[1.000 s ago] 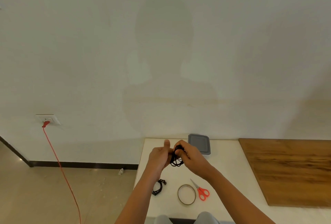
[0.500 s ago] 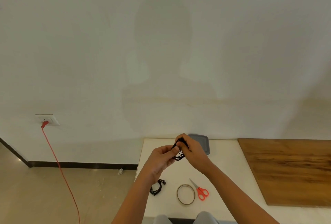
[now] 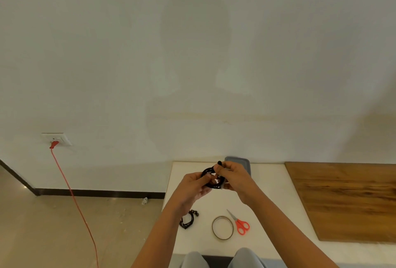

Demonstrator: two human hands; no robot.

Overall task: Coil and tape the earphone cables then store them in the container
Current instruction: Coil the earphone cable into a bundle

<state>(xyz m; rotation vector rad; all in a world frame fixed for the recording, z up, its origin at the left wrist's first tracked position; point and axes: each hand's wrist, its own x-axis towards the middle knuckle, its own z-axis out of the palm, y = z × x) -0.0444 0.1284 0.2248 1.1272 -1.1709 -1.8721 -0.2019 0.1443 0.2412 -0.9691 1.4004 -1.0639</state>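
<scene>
The left grip [image 3: 192, 184] pinches the coiled earphone cable [image 3: 207, 170] at 9 o'clock, the right grip [image 3: 235, 176] at 3 o'clock. The container [image 3: 244, 161] lies at 12 o'clock.

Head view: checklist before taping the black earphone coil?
1. Grip: black coiled earphone cable pinched by left hand and right hand: ok.
2. Coil tidy, no loose end: cannot tell; one black tip sticks up by the right hand.
3. Thin brownish tape ring lying free on the white table: ok.
4. Red-handled scissors beside the tape ring: ok.
5. Grey rectangular container behind the right hand, open to receive the coil: cannot tell.
</scene>
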